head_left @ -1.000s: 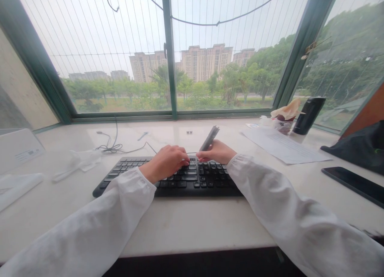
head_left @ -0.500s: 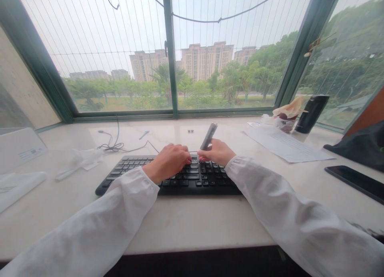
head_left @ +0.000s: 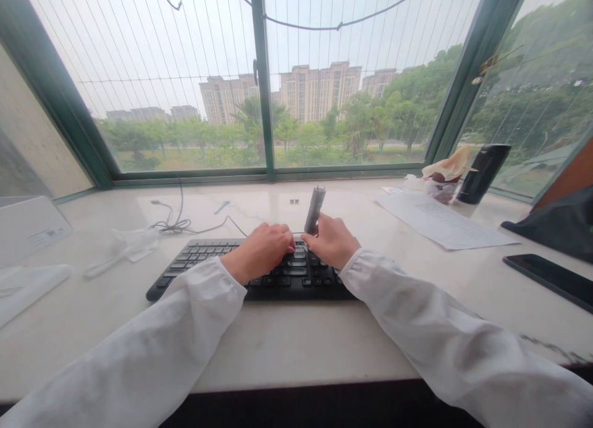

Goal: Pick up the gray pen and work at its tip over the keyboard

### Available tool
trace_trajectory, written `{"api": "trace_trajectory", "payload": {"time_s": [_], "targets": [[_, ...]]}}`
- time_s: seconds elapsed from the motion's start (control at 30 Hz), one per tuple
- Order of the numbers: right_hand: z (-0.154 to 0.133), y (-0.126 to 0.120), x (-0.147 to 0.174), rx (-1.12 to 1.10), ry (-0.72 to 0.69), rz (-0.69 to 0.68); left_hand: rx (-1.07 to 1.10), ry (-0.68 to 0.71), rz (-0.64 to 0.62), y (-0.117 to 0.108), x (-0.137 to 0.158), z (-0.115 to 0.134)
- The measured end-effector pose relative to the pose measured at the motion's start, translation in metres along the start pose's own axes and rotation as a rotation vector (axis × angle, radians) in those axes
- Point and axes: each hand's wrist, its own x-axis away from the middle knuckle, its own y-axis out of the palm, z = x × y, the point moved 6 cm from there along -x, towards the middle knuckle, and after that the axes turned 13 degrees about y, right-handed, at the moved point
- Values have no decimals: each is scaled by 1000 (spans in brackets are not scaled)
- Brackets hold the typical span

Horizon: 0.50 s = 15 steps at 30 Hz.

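Note:
The black keyboard (head_left: 202, 255) lies flat on the white counter, under both hands. My right hand (head_left: 336, 241) is closed around a grey keycap puller (head_left: 315, 207) with a thick cylindrical handle. The handle stands up, leaning slightly right, and thin wire shows at its lower end over the upper keys. My left hand (head_left: 266, 246) rests over the middle of the keyboard with fingers curled, fingertips close to the wire. Whatever those fingers may pinch is hidden. Behind the hands, two small dark pieces like keycaps (head_left: 294, 201) sit on the counter.
A coiled cable (head_left: 173, 226) and crumpled white plastic (head_left: 125, 246) lie to the left, beside a white box (head_left: 34, 224). On the right are a paper sheet (head_left: 445, 221), a black phone (head_left: 551, 276) and a dark bottle (head_left: 484, 173). The window (head_left: 271, 175) borders the back.
My right hand has shifted a little left, and the puller's handle has swung left to stand more upright. My left hand stays almost still.

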Motion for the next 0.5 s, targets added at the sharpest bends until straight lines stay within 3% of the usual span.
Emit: {"api": "trace_trajectory", "payload": {"time_s": [0.5], "targets": [[-2, -4, 1, -13, 28, -6, -64, 4, -37, 2, 2, 3]]}}
